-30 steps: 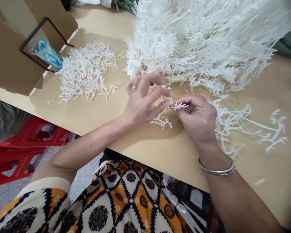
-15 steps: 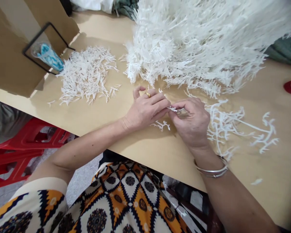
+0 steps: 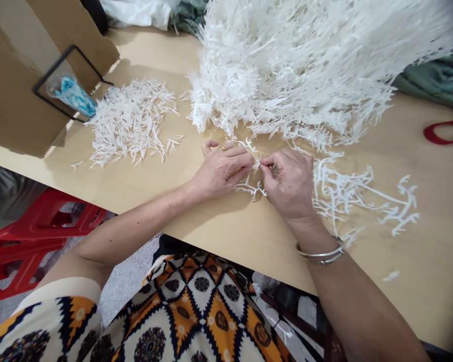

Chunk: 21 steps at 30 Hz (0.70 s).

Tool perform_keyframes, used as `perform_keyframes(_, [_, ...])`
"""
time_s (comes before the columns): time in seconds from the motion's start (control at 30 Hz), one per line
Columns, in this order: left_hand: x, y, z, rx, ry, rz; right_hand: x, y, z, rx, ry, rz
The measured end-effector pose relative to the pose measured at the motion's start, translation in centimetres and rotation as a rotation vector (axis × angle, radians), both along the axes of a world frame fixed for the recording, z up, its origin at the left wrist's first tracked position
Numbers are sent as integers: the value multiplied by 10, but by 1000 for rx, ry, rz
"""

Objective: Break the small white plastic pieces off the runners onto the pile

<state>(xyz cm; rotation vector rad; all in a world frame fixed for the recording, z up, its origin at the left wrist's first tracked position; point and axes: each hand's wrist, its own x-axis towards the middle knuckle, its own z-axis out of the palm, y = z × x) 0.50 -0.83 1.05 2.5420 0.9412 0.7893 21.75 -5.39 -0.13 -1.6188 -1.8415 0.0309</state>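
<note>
My left hand [image 3: 224,170] is closed, its fingertips pinching a small white branched plastic piece [image 3: 256,165] above the table. Thumb and forefinger of my right hand [image 3: 290,185] are pinched together at the other side of that piece; how much of it they grip is hard to see. Just below the fingertips lies a white branched twig [image 3: 252,189], and another thin twig [image 3: 249,144] is above them. To the right of my right hand is a loose tangle of white branched stems [image 3: 342,188].
A big heap of white frilly strands [image 3: 287,75] fills the back of the table. At left sits a smaller pile of short white pieces [image 3: 132,120], by a cardboard box [image 3: 18,90], a black wire frame [image 3: 53,70] and a clear cup with blue contents [image 3: 75,95]. A red loop [image 3: 443,133] lies right.
My fingertips have drawn slightly apart, with the small white piece now showing between them. The whole view has shifted a little.
</note>
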Motion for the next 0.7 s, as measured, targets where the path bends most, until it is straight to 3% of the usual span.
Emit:
perform_keyframes(0.13, [-7, -2, 0, -43, -106, -3, 26, 8, -7, 25, 105, -127])
perform_keyframes(0.2, [-10, 1, 2, -47, -208, 66, 32, 8, -9, -7, 220, -180])
perform_keyframes(0.4, [-40, 44, 2, 205, -612, 646, 17, 5, -6, -84, 474, -164])
perform_keyframes(0.53, [-61, 61, 4, 255, -494, 811, 13, 3, -2, -102, 554, -96])
perform_keyframes(0.63, [-48, 43, 8, 371, -520, 740, 13, 1, -1, -109, 548, -105])
perform_keyframes(0.7, [-28, 24, 8, 332, -443, 509, 10, -1, 0, -61, 487, -94])
